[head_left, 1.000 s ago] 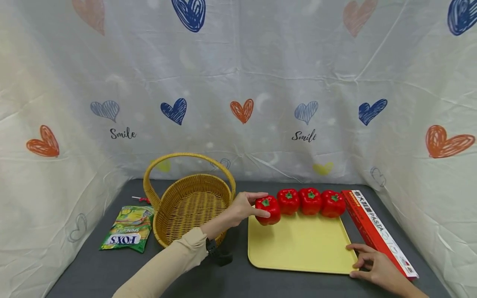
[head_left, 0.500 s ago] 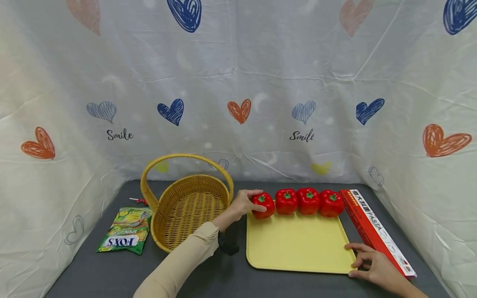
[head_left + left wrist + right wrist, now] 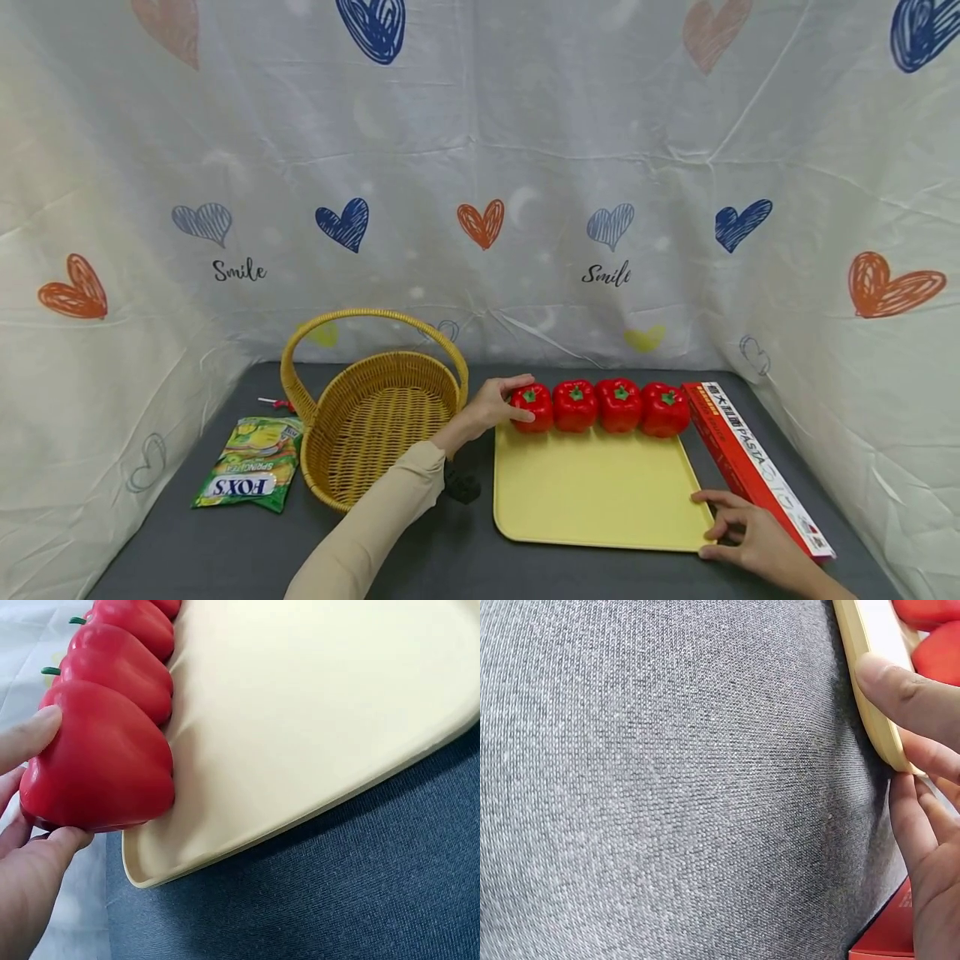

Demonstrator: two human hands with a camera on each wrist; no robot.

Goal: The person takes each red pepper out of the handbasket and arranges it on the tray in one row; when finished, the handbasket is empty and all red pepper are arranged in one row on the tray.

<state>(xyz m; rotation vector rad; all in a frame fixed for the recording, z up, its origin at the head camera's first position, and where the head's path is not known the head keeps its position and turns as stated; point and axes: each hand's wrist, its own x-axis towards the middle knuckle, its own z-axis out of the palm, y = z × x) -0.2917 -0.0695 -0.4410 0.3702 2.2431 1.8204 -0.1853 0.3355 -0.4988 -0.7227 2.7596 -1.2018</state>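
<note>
At the back left corner of the yellow tray (image 3: pixel 600 500), my left hand (image 3: pixel 487 406) grips a red bell pepper (image 3: pixel 534 408). In the left wrist view the thumb lies on one side of that bell pepper (image 3: pixel 105 765) and fingers on the other. Several red bell peppers, each with a green stem, stand in a row along the tray's far edge; the nearest bell pepper (image 3: pixel 575 407) sits right beside the held one. My right hand (image 3: pixel 753 537) holds the tray's front right corner, its thumb (image 3: pixel 889 679) against the rim in the right wrist view.
Left of the tray stands a wicker basket (image 3: pixel 382 417) with a tall handle. A green FOX'S packet (image 3: pixel 253 467) and a small red item with a white stick (image 3: pixel 279 403) lie farther left. A red pasta box (image 3: pixel 757 467) lies along the tray's right side.
My left hand has moved the bell pepper back toward the tray's far edge and up against the row. The right hand stays at the tray corner.
</note>
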